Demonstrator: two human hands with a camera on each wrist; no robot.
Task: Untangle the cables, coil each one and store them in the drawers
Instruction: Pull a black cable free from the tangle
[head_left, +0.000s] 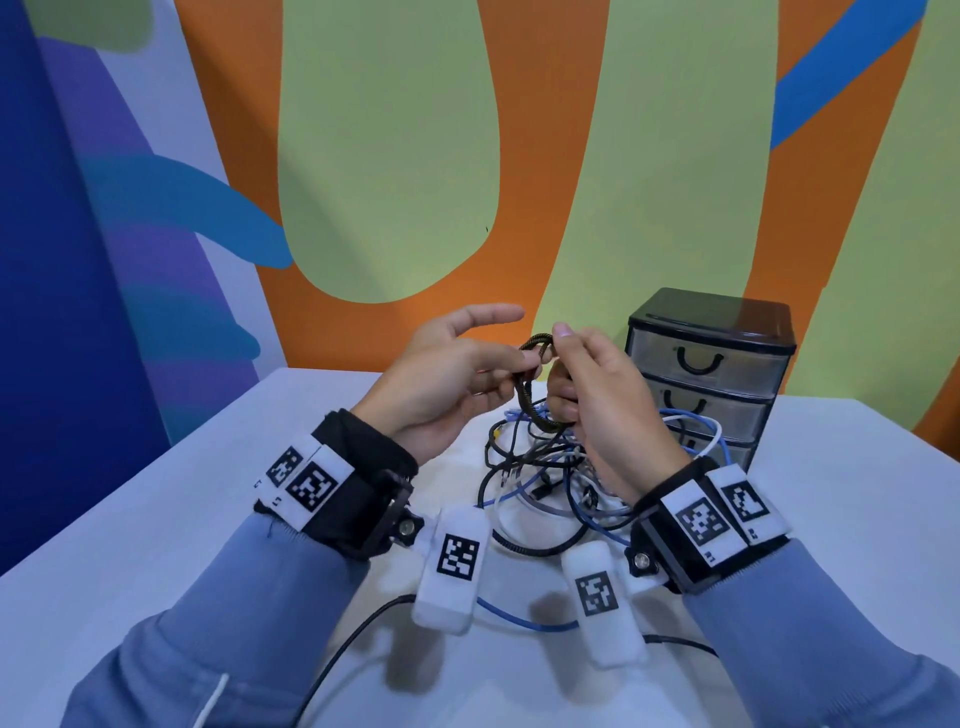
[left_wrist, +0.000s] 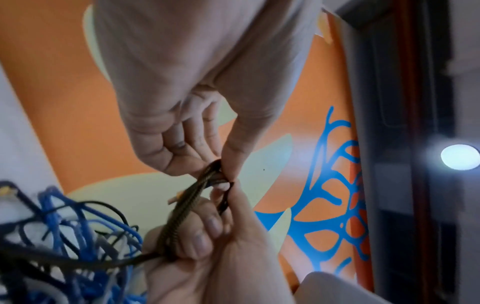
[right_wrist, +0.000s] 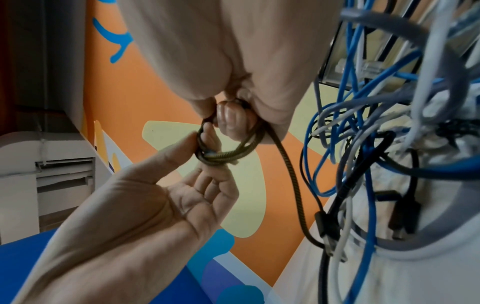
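A small coil of olive-and-black braided cable (head_left: 537, 349) is held up above the table between both hands. My left hand (head_left: 498, 364) pinches the coil's left side with thumb and curled fingers, its index finger pointing out straight. My right hand (head_left: 563, 345) pinches the top of the loop, and its lower fingers curl round the strand (head_left: 540, 415) that runs down into the tangle of blue, white, grey and black cables (head_left: 540, 483). The right wrist view shows the coil (right_wrist: 223, 156) wound round the fingers. In the left wrist view the braided cable (left_wrist: 182, 211) crosses my left fingers.
A black-framed unit of three clear drawers (head_left: 711, 358), all shut, stands at the back right, touching the tangle. The white table (head_left: 156, 519) ends at a painted wall. A blue cable (head_left: 519, 618) and a black cable (head_left: 353, 639) trail toward the table's near edge.
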